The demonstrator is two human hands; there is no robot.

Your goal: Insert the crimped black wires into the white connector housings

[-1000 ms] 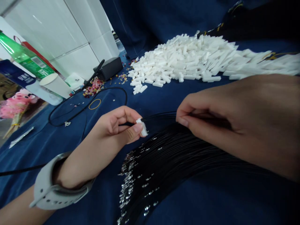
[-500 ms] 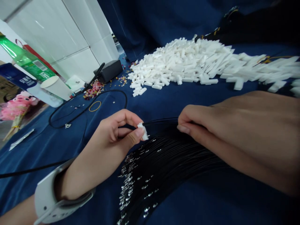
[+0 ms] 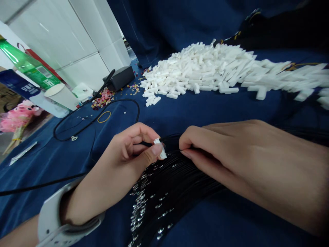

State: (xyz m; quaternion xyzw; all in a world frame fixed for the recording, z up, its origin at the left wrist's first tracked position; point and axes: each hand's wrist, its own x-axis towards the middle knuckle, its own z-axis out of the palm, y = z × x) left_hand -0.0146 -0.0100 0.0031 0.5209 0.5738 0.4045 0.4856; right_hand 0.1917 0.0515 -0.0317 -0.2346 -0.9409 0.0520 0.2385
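My left hand (image 3: 131,151) pinches a small white connector housing (image 3: 161,151) between thumb and forefinger. Thin black wires run from the housing toward my right hand (image 3: 231,157). That hand is closed, thumb against forefinger, on a black wire just right of the housing; the wire's end is too small and dark to make out. Beneath both hands a wide bundle of black wires (image 3: 187,178) lies on the blue cloth, with shiny metal terminals (image 3: 138,206) at its left ends.
A big heap of white connector housings (image 3: 200,72) lies at the back. To the left are a black cable (image 3: 138,109), a yellow rubber band (image 3: 104,117), a paper cup (image 3: 61,96), a green bottle (image 3: 33,68), a black box (image 3: 120,78) and small colourful bits (image 3: 104,97).
My right hand has moved left and slightly down, closer to the housing. My left hand has shifted slightly right and down, and the housing has turned a little in its fingers.
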